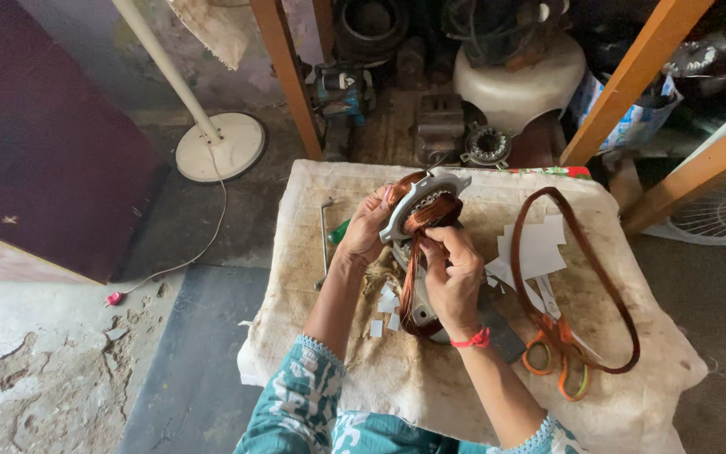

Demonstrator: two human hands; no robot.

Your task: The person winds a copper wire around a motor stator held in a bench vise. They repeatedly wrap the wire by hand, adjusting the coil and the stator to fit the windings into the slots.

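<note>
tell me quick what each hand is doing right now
Left hand: closed on the rim of the round metal stator, steadying it.
Right hand: fingers pinched on the copper wire coil at the stator.

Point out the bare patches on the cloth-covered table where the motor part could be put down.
Bare cloth lies along the near edge, between the forearms and the scissors. Another patch sits at the far left corner, beyond the metal rod. The right side is crowded with paper pieces and the copper wire loop; scraps lie under the stator.
</note>
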